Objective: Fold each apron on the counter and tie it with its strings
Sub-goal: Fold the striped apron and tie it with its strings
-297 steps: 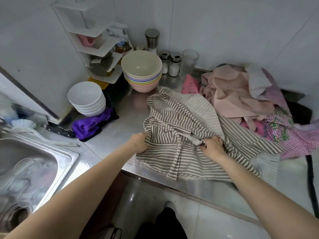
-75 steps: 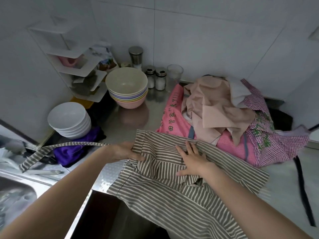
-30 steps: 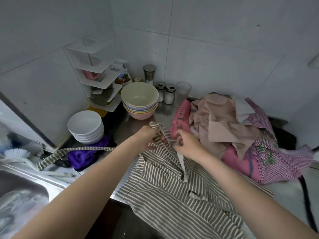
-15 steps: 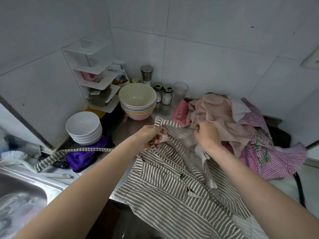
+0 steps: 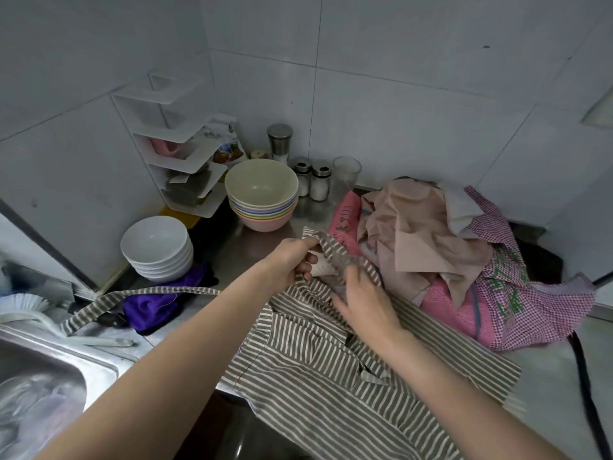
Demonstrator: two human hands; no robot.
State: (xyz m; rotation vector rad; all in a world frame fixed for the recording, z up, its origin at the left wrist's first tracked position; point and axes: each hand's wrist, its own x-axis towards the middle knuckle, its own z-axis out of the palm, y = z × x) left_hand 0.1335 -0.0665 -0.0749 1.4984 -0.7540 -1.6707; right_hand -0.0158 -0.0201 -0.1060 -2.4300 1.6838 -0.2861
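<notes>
striped apron [image 5: 331, 376] hem cut off below, sink [image 5: 49, 376] cropped at left, pink apron [image 5: 457, 313] mostly buried

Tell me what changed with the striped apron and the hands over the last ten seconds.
The striped apron was spread out, one strap flung left toward the sink. Both hands left its body for its top edge: left hand grips it, right hand gathers fabric. Bowls and apron pile stayed.

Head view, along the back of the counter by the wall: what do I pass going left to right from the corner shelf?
Corner shelf → tall steel shaker → two small shakers → clear glass → pile of aprons.
</notes>
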